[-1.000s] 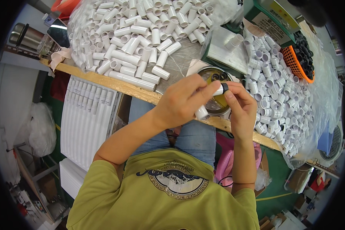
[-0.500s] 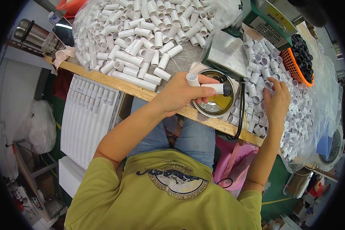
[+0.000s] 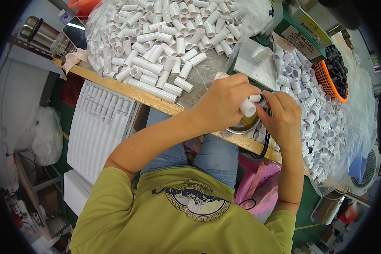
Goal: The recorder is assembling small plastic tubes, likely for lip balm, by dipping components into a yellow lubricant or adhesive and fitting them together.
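Note:
My left hand is closed around two white plastic tubes. The open mouth of one tube points toward me. Beside it, the other tube has a black fitting at its right end. At that end, the fingers of my right hand are pinched together, and they hide whatever is between them. Under both hands sits a round metal dish with yellowish liquid, mostly covered. A heap of short white sleeves lies just right of my right hand.
Loose white tubes cover the table's far left. An orange basket holds black fittings. A metal box stands behind my hands, near a green box. Left of my lap, a white ribbed tray carries rows of tubes. Black cable hangs over the wooden edge.
My right hand has left the heap of short sleeves and moved left to the tube's black end. My left hand has shifted right with both tubes, now covering more of the dish.

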A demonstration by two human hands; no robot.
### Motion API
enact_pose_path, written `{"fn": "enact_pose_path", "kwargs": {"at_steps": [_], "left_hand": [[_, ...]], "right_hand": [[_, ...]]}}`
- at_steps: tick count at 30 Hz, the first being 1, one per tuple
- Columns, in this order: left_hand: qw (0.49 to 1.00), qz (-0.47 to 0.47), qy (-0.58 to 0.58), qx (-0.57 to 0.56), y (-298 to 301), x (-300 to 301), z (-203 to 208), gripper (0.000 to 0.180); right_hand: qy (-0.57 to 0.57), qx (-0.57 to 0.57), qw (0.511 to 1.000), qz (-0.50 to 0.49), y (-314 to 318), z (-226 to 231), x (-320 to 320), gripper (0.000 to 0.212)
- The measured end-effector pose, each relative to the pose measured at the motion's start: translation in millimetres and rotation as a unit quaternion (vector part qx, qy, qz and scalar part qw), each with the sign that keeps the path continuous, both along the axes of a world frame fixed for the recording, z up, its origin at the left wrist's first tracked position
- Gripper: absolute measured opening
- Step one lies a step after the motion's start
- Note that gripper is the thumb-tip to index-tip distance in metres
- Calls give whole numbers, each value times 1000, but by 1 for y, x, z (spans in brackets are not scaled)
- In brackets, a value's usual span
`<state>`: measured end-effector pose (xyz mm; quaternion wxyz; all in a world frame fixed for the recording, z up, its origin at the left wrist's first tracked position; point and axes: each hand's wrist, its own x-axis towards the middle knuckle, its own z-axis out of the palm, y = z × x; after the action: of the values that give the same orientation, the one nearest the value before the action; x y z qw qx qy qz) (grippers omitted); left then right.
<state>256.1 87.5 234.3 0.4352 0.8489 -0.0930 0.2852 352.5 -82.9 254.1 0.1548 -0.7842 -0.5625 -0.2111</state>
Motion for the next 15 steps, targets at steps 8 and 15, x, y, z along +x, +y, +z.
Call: {"fn": "enact_pose_path", "kwargs": {"at_steps": [8, 15], "left_hand": [[997, -38, 52, -50, 8, 35, -5, 24], [995, 64, 48, -53, 30, 113, -25, 38]], "right_hand": [[73, 38, 997, 11, 9, -7, 16, 29], [170, 73, 972, -146, 39, -17, 67, 28]]}}
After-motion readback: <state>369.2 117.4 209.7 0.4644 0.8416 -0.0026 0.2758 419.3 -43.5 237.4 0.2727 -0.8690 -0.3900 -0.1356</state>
